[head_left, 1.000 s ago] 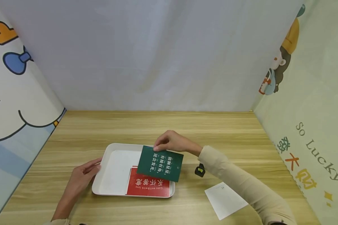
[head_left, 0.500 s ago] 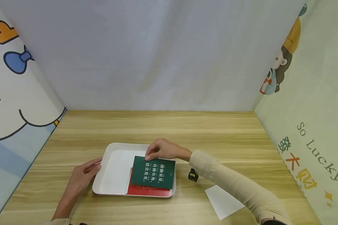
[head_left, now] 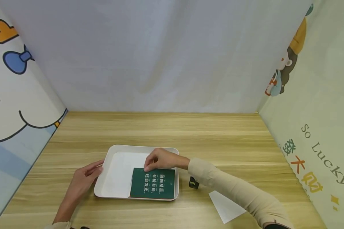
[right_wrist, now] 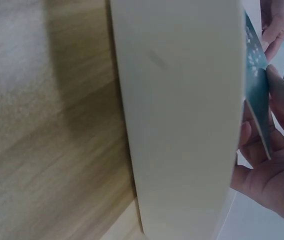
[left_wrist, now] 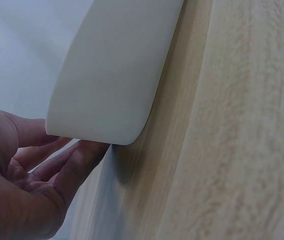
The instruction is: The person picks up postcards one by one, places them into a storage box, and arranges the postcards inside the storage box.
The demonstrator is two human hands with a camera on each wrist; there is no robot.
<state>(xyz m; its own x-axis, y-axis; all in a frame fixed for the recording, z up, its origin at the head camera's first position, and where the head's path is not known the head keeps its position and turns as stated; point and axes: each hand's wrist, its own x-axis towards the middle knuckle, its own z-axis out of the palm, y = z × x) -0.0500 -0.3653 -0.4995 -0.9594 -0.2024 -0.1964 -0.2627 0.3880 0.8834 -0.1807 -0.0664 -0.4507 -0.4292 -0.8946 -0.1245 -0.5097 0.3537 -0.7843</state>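
Observation:
In the head view my right hand (head_left: pixel 162 158) pinches the near-left part of the far edge of a dark green postcard (head_left: pixel 156 186) printed with white Chinese characters. The postcard lies low inside the right half of a white tray (head_left: pixel 114 175), covering nearly all of a red card (head_left: pixel 149 198), of which only a thin strip shows. The right wrist view has the thumb and fingers on the green card (right_wrist: pixel 257 90) behind the tray wall (right_wrist: pixel 182 110). At the tray's left end my left hand (head_left: pixel 84 179) holds the rim, fingertips against it in the left wrist view.
A white card (head_left: pixel 225 206) lies on the wooden table (head_left: pixel 160 127) to the right, partly hidden by the right sleeve (head_left: pixel 235 184). A small black object (head_left: pixel 193 183) with a green mark sits just right of the tray. Curtains surround the table.
The right hand has brought the green postcard down and toward me, slightly left, over the red card, which is now almost covered. The left hand keeps its place on the tray.

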